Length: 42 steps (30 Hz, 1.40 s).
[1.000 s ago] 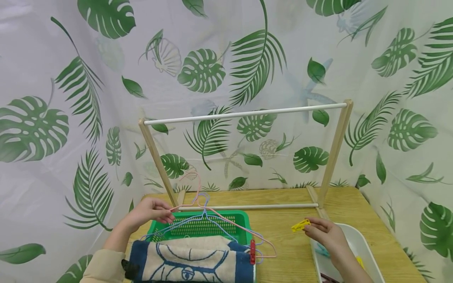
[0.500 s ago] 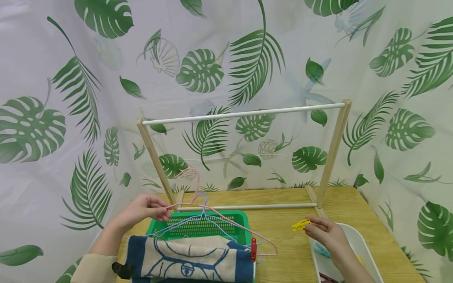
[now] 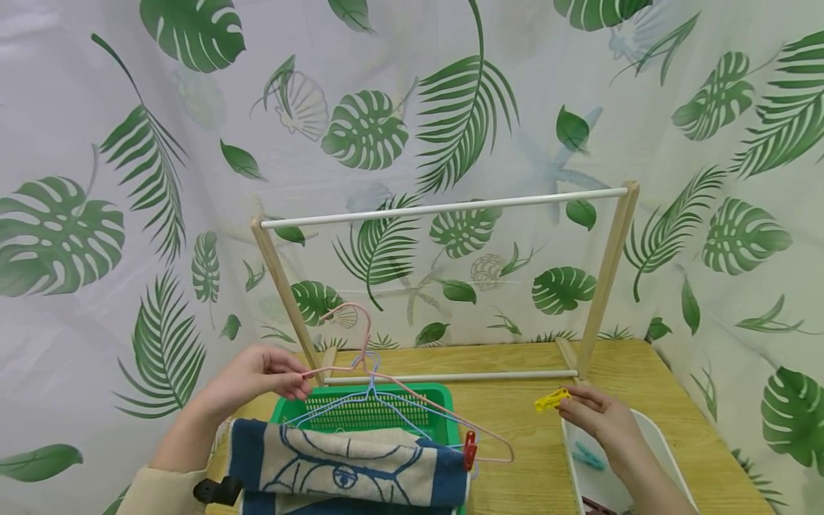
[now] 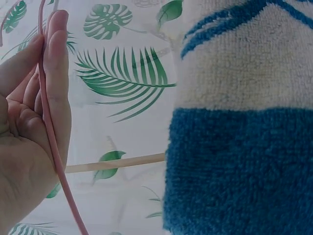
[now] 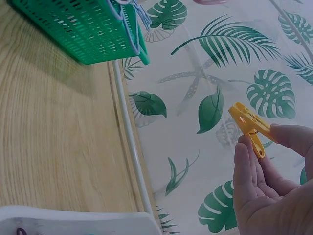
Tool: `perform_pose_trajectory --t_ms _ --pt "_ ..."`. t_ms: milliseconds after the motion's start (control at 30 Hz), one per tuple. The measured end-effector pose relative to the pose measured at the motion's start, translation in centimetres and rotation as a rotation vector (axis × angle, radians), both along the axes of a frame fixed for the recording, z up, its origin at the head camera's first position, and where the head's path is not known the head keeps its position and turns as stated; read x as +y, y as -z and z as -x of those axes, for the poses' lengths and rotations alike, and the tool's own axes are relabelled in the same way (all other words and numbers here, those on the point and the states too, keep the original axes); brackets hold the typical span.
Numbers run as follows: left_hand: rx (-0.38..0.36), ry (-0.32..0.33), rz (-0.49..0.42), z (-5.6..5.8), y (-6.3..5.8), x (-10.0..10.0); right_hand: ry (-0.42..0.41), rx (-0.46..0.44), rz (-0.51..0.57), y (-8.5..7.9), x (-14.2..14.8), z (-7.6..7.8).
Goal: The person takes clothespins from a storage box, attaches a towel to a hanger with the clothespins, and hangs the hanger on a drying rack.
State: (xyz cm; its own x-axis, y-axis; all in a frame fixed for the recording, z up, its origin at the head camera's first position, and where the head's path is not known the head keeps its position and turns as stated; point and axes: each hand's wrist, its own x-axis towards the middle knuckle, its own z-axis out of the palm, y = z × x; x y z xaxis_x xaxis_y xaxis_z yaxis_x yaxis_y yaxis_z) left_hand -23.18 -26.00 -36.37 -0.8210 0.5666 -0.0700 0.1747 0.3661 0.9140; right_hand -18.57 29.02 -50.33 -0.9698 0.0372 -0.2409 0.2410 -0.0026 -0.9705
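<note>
A pink hanger [image 3: 412, 392] is pinched at its left shoulder by my left hand [image 3: 260, 379]. Over its lower bar hangs a cream and blue towel [image 3: 347, 468], held at the right end by a red clothespin [image 3: 471, 450]. In the left wrist view the thumb and fingers press the pink wire, with the towel [image 4: 239, 166] to the right. My right hand [image 3: 605, 429] pinches a yellow clothespin [image 3: 551, 400] by its handle end, right of the towel and apart from it. In the right wrist view this clothespin [image 5: 249, 127] sits between thumb and fingers.
Behind the towel stands a green basket [image 3: 444, 400] with blue hangers [image 3: 372, 383] on it. A wooden rack with a white top rod [image 3: 444, 209] stands farther back. At the right is a white tray [image 3: 663, 447] with a teal clothespin [image 3: 589, 455] inside.
My left hand has raised the pink hanger slightly, and the towel and red clothespin have shifted up and a little right. The right hand, still pinching the yellow clothespin, has moved slightly up and right.
</note>
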Motion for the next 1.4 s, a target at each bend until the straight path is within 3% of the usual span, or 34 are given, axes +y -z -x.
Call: perform_pose_trajectory --t_ms 233,467,800,1067,1400 --pt "0.021 -0.015 -0.014 -0.8 -1.6 0.1 -0.036 0.057 0.034 -1.6 -0.1 -0.1" --pt "0.062 -0.048 -0.016 -0.7 -3.2 0.2 -0.060 0.141 0.190 -3.8 -1.0 -0.6" --pt "0.100 -0.096 -0.039 -0.8 -4.9 0.4 -0.166 0.302 0.331 -6.9 -1.8 -1.4" --pt "0.177 -0.146 -0.012 -0.6 -7.1 0.4 -0.230 0.375 0.360 -8.7 -2.2 -1.7" --pt "0.231 -0.199 0.043 -0.8 -9.4 0.6 -0.224 0.379 0.326 -9.9 -2.7 -1.8"
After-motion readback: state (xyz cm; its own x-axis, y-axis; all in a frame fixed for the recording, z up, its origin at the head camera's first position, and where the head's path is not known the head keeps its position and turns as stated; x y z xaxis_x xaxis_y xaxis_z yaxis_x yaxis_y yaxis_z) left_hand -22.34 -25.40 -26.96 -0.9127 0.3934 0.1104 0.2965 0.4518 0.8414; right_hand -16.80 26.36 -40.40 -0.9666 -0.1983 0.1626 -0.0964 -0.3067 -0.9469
